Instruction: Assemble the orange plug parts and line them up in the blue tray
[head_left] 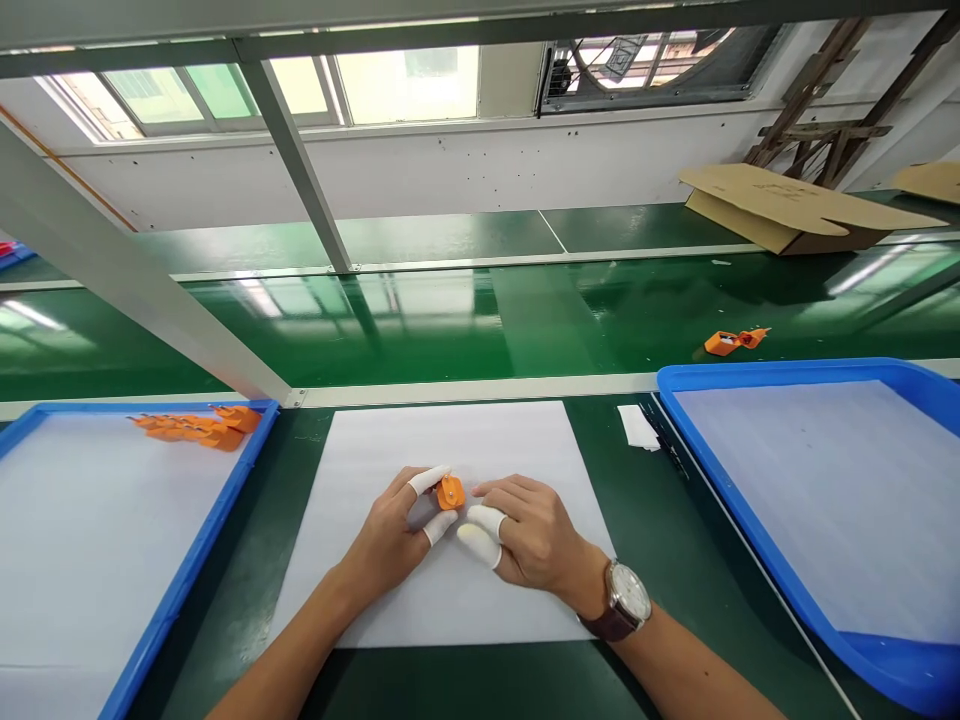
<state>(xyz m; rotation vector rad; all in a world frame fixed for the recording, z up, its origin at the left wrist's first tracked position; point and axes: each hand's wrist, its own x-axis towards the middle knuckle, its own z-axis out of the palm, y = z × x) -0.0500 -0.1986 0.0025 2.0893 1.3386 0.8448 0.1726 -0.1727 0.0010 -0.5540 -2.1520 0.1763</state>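
Between the thumb and index finger of my left hand (384,545) is a small orange plastic piece (451,492), held above a white sheet (450,608). White finger cots cover both of those fingertips. My right hand (538,535) is just to the right of the piece, its thumb and index finger, also in white cots, pressed together. Whatever may be in that pinch is too small or hidden to make out. A watch (628,594) is on the right wrist.
On the left, a blue-rimmed tray (191,575) holds several orange pieces (199,428) at its far corner. Another blue tray (750,550) stands on the right, near a small white paper (638,427). Further back lie an orange piece (736,341) and a cardboard box (795,205).
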